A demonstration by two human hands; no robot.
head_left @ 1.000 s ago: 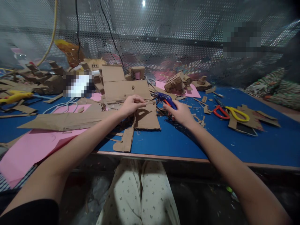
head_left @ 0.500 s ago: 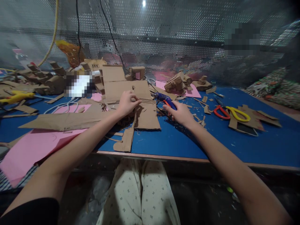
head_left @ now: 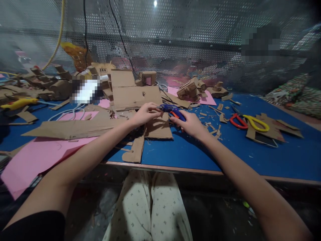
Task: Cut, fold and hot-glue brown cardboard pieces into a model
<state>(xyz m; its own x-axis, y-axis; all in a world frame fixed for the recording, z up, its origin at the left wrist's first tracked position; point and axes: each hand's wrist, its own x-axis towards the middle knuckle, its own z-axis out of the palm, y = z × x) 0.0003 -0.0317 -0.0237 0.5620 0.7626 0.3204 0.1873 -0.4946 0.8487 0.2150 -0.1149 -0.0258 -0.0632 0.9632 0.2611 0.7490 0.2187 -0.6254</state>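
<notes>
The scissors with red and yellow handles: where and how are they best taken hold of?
Probably by the red loop and yellow loop, coming from the near right: both loops spread toward there, while the blades point away. The right hand is nearest, but holds the blue glue gun.

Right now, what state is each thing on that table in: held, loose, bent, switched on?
Blue glue gun: held in the right hand; on or off, cannot tell.
Left hand: fingers bent, by the gun's tip; grip unclear.
Yellow tool: lying unheld.
Red handle, yellow handle: lying unheld, right side.
Pink paper at left: bent, loose.
</notes>
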